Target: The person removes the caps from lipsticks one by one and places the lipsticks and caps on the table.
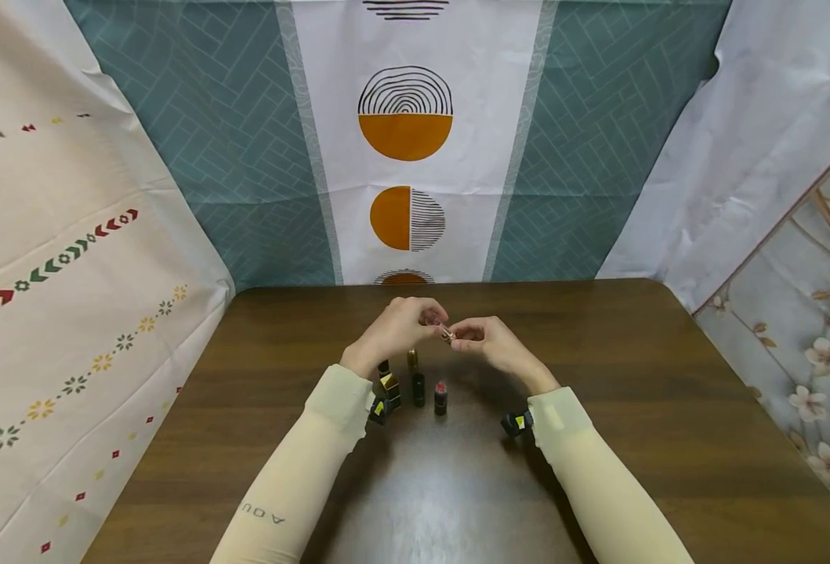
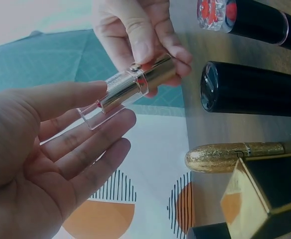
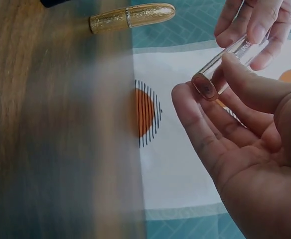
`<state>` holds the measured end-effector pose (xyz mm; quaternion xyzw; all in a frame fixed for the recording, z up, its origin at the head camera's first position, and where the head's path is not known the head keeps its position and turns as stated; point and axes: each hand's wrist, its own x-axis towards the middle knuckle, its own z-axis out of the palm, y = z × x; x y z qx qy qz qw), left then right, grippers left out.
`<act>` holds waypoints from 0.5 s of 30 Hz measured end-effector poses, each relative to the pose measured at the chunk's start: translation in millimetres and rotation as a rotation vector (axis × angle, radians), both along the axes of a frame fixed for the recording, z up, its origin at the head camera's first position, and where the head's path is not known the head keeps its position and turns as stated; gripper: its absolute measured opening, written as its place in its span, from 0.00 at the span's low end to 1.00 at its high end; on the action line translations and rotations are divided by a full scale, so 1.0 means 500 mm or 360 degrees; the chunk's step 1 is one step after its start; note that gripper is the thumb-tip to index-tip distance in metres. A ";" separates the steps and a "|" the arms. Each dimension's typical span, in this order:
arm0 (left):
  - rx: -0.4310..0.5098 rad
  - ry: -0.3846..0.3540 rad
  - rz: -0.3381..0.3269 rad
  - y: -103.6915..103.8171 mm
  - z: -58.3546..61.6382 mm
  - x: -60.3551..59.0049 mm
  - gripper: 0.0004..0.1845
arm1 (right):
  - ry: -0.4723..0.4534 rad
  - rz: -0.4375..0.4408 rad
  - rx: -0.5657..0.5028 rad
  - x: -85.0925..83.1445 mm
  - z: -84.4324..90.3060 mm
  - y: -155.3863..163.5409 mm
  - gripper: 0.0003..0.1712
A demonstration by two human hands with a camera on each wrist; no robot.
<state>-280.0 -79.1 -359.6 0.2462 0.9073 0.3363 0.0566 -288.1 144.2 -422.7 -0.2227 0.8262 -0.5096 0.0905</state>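
Above the far part of the table, both hands hold a gold lipstick (image 2: 158, 72) with a clear cap (image 2: 91, 119) around one end. My left hand (image 1: 402, 325) pinches the clear cap between thumb and fingers. The gold base is gripped by my right hand (image 1: 495, 345), its thumb on top in the left wrist view. Through the clear plastic a bit of red shows at the inner end of the gold tube. From the right wrist view the round base end (image 3: 205, 88) of the lipstick faces the camera, tilted.
Below the hands stand a gold glittery tube (image 1: 412, 360), a black tube (image 1: 418, 389), a black lipstick with a clear and red top (image 1: 440, 399) and a black-and-gold box (image 1: 390, 388). A patterned cloth (image 1: 471, 157) hangs behind the table's far edge.
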 end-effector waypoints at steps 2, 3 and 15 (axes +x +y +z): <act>0.0017 0.0004 0.0003 -0.001 0.000 -0.001 0.11 | 0.0016 -0.0003 -0.0013 0.000 0.001 0.001 0.16; 0.0026 0.0007 0.0004 -0.002 0.000 -0.001 0.11 | 0.0020 -0.0007 -0.0021 -0.001 0.002 0.001 0.15; 0.0116 -0.0023 -0.0004 -0.001 -0.007 -0.004 0.09 | 0.0021 -0.0055 -0.0003 -0.001 0.026 0.011 0.15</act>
